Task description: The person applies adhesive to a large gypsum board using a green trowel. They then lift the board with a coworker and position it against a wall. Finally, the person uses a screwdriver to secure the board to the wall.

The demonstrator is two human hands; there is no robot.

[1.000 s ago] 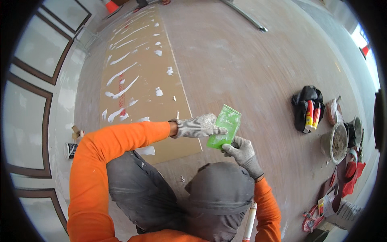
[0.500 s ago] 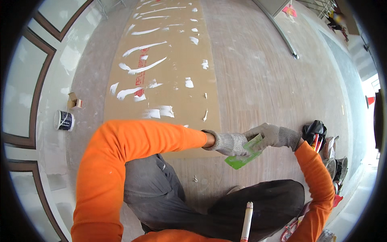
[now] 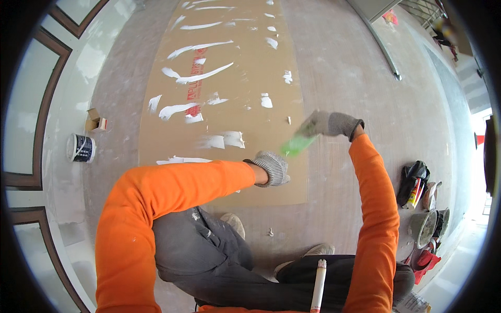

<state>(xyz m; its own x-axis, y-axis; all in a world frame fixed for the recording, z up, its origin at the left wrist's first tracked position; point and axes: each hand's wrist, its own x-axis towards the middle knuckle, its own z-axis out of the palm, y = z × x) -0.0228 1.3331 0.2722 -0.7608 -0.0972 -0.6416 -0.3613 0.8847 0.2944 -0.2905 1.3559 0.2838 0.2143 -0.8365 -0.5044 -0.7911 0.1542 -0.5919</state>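
My right hand point(image 3: 334, 124), in a grey knit glove, grips a green putty spreader point(image 3: 298, 144) that is blurred by motion. It hangs over the right edge of a long brown plasterboard sheet point(image 3: 261, 193). Dabs and curved streaks of white compound point(image 3: 204, 76) lie across the sheet. My left hand point(image 3: 271, 168), also gloved, is over the sheet's near part, below and left of the spreader and apart from it. Its fingers look curled in, and whatever they may hold is hidden.
A white bucket point(image 3: 82, 148) and a small open carton point(image 3: 95, 121) stand at left. On the right are a black bag point(image 3: 414, 180), a grey tub point(image 3: 422, 227) and a red cloth point(image 3: 427, 265). A metal bar point(image 3: 378, 44) lies far right. A cigarette point(image 3: 319, 287) juts up at the lower edge.
My hands have come apart. The right one has moved forward and slightly left with the spreader; the left has let go of it and drawn back left. The view has shifted a little.
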